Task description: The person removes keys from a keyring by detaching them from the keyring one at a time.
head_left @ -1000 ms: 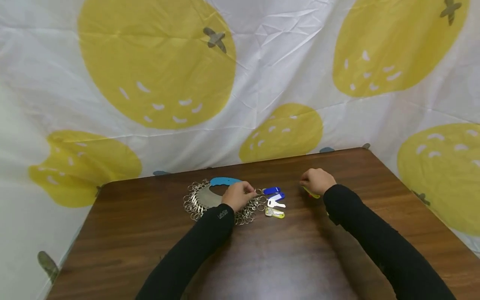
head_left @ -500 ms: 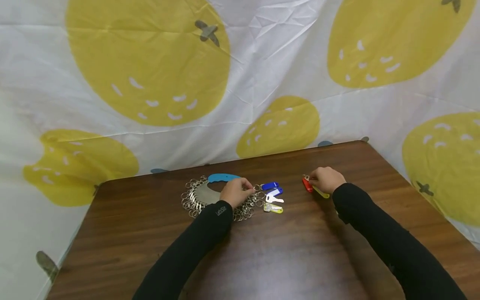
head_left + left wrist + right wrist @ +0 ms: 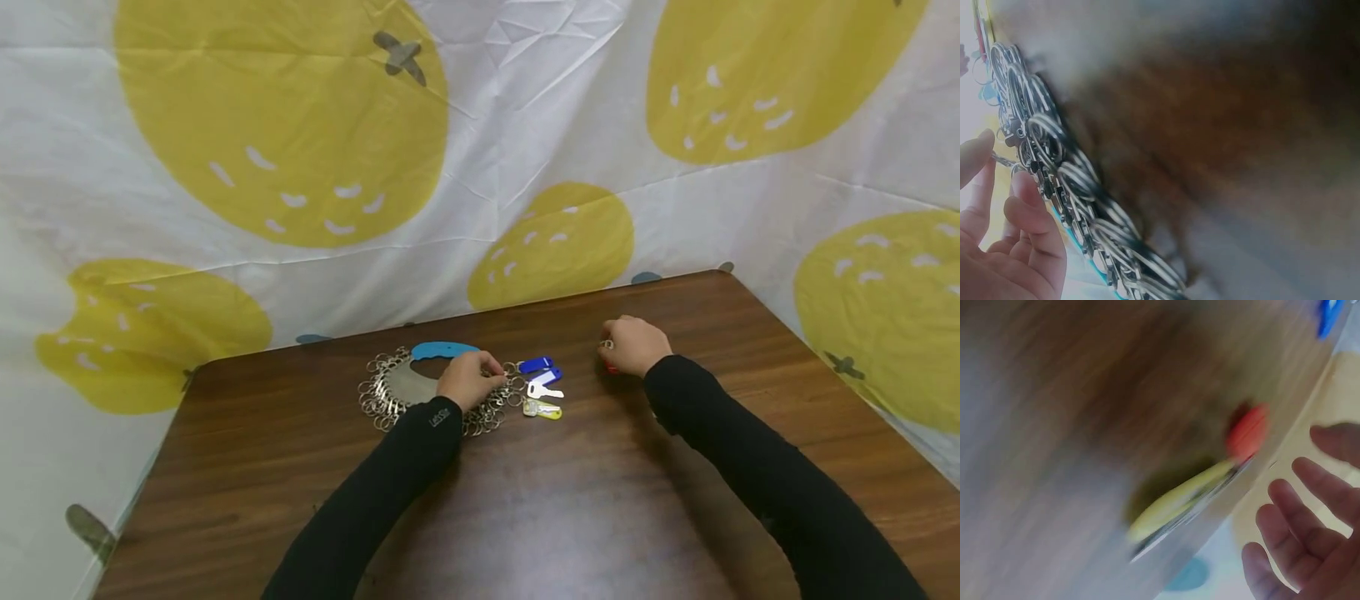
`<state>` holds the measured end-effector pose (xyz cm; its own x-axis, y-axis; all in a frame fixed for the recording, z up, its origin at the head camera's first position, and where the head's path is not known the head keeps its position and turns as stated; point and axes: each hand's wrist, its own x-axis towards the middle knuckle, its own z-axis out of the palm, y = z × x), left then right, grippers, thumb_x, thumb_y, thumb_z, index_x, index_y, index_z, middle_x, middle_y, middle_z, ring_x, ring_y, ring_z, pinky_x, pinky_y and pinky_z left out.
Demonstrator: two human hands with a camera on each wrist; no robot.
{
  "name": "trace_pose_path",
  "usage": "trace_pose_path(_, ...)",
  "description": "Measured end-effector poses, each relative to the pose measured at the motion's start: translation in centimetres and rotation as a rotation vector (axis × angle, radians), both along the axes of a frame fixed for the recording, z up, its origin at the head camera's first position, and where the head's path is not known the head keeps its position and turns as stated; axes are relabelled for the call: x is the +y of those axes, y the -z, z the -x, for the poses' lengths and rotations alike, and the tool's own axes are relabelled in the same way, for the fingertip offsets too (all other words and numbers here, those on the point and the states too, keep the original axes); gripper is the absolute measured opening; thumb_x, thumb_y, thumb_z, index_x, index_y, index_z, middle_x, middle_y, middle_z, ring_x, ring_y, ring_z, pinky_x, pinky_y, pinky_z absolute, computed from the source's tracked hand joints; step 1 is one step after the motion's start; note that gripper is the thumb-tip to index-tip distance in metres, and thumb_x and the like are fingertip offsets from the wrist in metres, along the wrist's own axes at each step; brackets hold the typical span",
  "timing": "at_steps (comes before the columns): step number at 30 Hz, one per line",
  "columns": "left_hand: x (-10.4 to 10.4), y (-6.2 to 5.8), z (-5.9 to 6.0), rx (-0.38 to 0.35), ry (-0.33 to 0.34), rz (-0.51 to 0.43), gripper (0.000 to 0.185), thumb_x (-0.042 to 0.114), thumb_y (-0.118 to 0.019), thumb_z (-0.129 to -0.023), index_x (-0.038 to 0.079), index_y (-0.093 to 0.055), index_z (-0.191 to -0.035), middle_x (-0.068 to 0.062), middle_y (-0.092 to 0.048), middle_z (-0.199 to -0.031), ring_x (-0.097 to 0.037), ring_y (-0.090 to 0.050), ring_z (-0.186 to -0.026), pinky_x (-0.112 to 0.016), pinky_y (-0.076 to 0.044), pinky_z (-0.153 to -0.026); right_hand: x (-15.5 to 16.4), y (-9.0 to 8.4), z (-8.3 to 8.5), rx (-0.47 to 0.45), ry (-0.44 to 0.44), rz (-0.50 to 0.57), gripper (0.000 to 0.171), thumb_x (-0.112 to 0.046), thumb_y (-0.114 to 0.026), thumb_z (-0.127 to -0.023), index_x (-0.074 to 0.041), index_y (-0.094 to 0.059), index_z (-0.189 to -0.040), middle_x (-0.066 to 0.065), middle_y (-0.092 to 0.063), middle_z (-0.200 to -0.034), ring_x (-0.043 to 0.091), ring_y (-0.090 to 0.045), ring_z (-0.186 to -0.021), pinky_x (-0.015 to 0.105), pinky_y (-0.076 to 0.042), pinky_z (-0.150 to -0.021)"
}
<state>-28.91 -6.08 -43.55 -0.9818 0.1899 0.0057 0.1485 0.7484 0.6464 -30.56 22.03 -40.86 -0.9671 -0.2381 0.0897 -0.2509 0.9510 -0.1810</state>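
Note:
In the head view, a curved metal key holder (image 3: 411,385) with a blue handle (image 3: 442,350) lies on the table, its edge fringed with several split rings (image 3: 1072,178). My left hand (image 3: 467,380) is over its right side; in the left wrist view, thumb and index finger pinch a small metal piece at the rings. Right of it lie two blue key tags (image 3: 536,365), a silver key (image 3: 543,390) and a yellow-tagged key (image 3: 543,409). My right hand (image 3: 636,345) is farther right. In its wrist view the fingers are spread beside a red tag (image 3: 1248,432) and a yellow tag (image 3: 1179,500).
The brown wooden table (image 3: 525,500) reaches back to a white cloth (image 3: 480,200) printed with yellow fruit. The cloth also hangs along the left and right sides. A metal key blade lies along the yellow tag in the blurred right wrist view.
My right hand has gone right and then back left over the red and yellow tags, covering most of them now. My left hand stays at the key holder. The head view has shifted slightly.

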Motion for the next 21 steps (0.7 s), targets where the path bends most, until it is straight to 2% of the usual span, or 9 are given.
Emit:
trace_pose_path(5, -0.4, -0.1, -0.2, 0.000, -0.006, 0.041, 0.009, 0.029, -0.071, -0.085, 0.020, -0.070, -0.086, -0.002, -0.069, -0.102, -0.020, -0.062, -0.085, -0.033, -0.046, -0.070, -4.4, -0.2, 0.2, 0.047, -0.101, -0.019, 0.028, -0.020, -0.065, -0.088, -0.007, -0.067, -0.111, 0.015, -0.066, -0.106, 0.031, -0.064, -0.099, 0.046, -0.052, -0.083)
trace_pose_path(8, -0.7, -0.1, -0.3, -0.010, -0.004, 0.060, 0.009, 0.030, -0.071, -0.085, 0.021, -0.071, -0.085, -0.001, -0.069, -0.097, -0.018, -0.062, -0.081, -0.032, -0.046, -0.067, -7.1, 0.2, 0.5, 0.023, -0.172, -0.022, 0.030, -0.023, -0.066, -0.087, -0.009, -0.067, -0.114, 0.012, -0.067, -0.107, 0.028, -0.064, -0.102, 0.043, -0.051, -0.085)
trace_pose_path(12, -0.8, -0.1, -0.7, -0.008, 0.030, 0.092, 0.011, 0.030, -0.070, -0.086, 0.020, -0.072, -0.084, 0.000, -0.070, -0.091, -0.016, -0.061, -0.074, -0.028, -0.044, -0.059, -10.0, 1.1, 0.6, -0.024, -0.234, -0.019, 0.032, -0.025, -0.065, -0.089, -0.013, -0.066, -0.119, 0.009, -0.068, -0.111, 0.026, -0.063, -0.105, 0.042, -0.051, -0.087)
trace_pose_path(17, -0.5, 0.5, -0.9, 0.036, 0.081, 0.119, 0.019, 0.034, -0.065, -0.089, 0.018, -0.073, -0.083, 0.001, -0.070, -0.080, -0.012, -0.054, -0.060, -0.026, -0.037, -0.049, -11.3, 1.9, 0.2, -0.031, -0.276, -0.032, 0.022, -0.022, -0.066, -0.089, -0.017, -0.070, -0.110, 0.006, -0.069, -0.106, 0.024, -0.063, -0.101, 0.040, -0.052, -0.081)
trace_pose_path(21, -0.3, 0.6, -0.6, 0.053, 0.071, 0.156, 0.018, 0.032, -0.062, -0.092, 0.020, -0.072, -0.083, 0.002, -0.069, -0.079, -0.012, -0.054, -0.062, -0.028, -0.040, -0.054, -11.6, 2.4, 0.1, 0.008, -0.259, -0.039, 0.013, -0.021, -0.068, -0.087, -0.019, -0.073, -0.098, 0.002, -0.070, -0.097, 0.021, -0.065, -0.094, 0.039, -0.053, -0.075)
